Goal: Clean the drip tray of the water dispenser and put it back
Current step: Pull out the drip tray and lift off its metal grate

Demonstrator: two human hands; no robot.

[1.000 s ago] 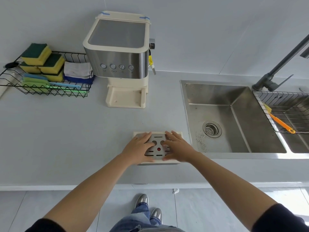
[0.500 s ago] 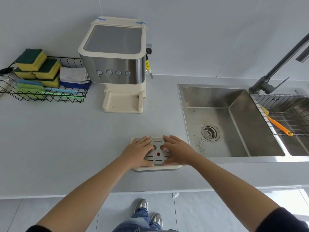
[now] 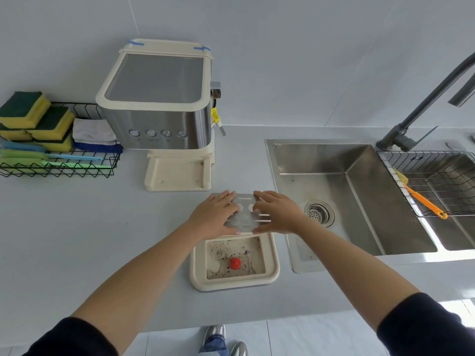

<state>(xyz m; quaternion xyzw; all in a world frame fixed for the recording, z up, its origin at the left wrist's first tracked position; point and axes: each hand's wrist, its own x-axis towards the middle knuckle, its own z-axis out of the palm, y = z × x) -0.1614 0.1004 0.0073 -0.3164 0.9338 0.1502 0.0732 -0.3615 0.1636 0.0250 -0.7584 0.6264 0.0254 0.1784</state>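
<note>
The left hand [image 3: 214, 217] and the right hand [image 3: 277, 211] each pinch one side of the metal grate [image 3: 247, 214], thumbs along its near edge and fingers spread over its slotted top, holding it between them. The grate is off the drip tray [image 3: 270, 276] and sits just beyond the tray's far rim; whether it touches the counter [image 3: 77, 227] cannot be told. The drip tray lies on the counter below the hands, in front of the water dispenser [image 3: 159, 116] and just left of the sink [image 3: 359, 196]. Its open basin shows dark specks and a red float [image 3: 235, 263]. The step in hand looks to be taking the tray apart for washing. Next the grate likely needs setting down or carrying to the sink, then the dirty basin lifted level so the residue does not spill.
</note>
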